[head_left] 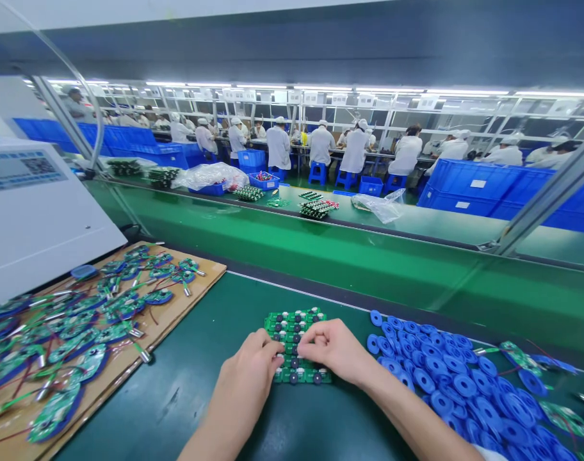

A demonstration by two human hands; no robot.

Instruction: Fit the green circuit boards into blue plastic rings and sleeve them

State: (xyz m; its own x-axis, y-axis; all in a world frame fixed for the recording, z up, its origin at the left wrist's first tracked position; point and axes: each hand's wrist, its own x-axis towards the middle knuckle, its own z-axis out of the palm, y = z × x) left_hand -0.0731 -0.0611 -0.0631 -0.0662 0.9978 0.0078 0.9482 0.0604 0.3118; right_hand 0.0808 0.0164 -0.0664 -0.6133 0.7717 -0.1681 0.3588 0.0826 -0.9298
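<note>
A panel of small green circuit boards [296, 326] with dark round components lies on the dark green bench mat [177, 384]. My left hand [251, 374] and my right hand [333, 349] meet over its middle, with the fingers of both curled onto the panel. Part of the panel is hidden under my fingers. To the right of my right hand spreads a heap of blue plastic rings [460, 384]. Left of my left hand, a cardboard sheet [196, 275] carries several wired round green boards [75, 358] on blue backings.
A white machine [37, 205] stands at the left. A green conveyor belt [292, 262] runs behind the mat. Beyond it are bags, boards, blue crates [469, 186] and a row of seated workers in white [321, 144].
</note>
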